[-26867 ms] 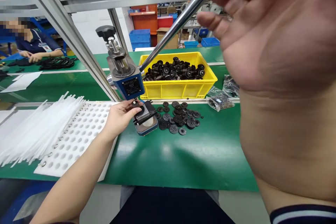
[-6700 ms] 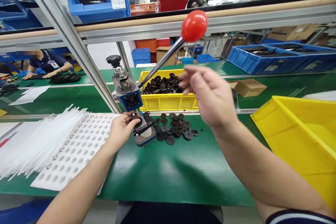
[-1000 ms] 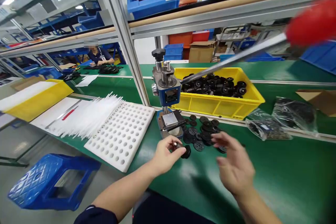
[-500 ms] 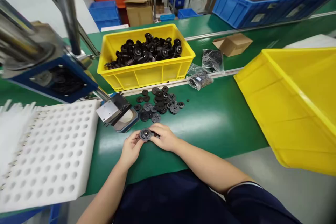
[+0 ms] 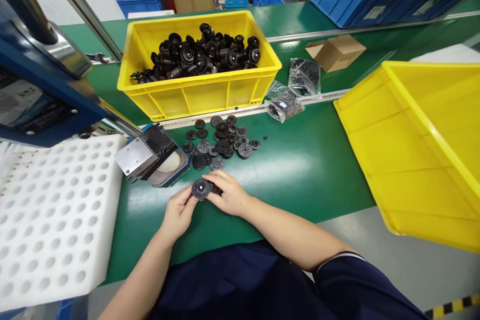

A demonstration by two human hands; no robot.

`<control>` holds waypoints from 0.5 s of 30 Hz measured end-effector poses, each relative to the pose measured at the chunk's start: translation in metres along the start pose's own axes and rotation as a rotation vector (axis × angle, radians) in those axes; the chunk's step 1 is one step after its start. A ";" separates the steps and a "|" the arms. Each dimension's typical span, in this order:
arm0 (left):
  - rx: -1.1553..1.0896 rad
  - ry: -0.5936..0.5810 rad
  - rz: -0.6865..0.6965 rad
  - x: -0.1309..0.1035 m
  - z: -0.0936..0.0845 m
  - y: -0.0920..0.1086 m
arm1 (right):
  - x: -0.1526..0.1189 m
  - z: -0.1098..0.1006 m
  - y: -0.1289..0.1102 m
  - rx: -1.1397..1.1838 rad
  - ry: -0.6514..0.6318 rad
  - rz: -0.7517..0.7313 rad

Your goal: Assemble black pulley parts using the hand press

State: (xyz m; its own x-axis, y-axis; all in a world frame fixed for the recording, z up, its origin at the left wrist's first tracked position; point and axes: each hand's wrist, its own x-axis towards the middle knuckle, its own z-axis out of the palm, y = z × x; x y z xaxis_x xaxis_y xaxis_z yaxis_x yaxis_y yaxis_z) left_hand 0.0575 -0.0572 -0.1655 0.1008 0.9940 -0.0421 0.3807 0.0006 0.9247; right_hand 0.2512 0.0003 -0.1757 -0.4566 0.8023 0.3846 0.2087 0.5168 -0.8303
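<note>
left hand (image 5: 180, 213) + right hand (image 5: 230, 195): fingers closed upon black wheel part (image 5: 201, 188) | probably light, stiff, slightly slippery | best hold: rim

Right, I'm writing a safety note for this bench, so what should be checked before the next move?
1. Part held by both hands: ok. The left hand and right hand both grip the black flanged part.
2. Hands apart from the blue press: ok. Both are off it.
3. Part's far end sound: cannot tell. The right hand mostly covers it.
4. Loose pieces gathered: not ok. One small black piece lies apart, right of the black discs.
5. Lever raised: cannot tell. Its far end is out of view.
</note>
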 end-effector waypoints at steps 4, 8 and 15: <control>0.008 -0.018 0.036 0.000 0.003 0.005 | -0.001 -0.001 -0.003 -0.016 -0.017 -0.008; -0.065 -0.007 0.068 0.000 0.008 0.006 | 0.003 -0.004 -0.006 0.011 -0.004 -0.034; -0.217 0.009 0.055 0.000 0.013 0.001 | 0.042 -0.017 -0.012 0.117 -0.040 0.257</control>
State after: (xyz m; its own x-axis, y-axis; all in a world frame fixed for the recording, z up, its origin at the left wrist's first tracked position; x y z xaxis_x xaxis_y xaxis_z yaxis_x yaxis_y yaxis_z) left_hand 0.0697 -0.0585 -0.1691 0.1078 0.9941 0.0130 0.1678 -0.0311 0.9853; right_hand 0.2447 0.0325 -0.1425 -0.4360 0.8889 0.1409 0.2218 0.2579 -0.9404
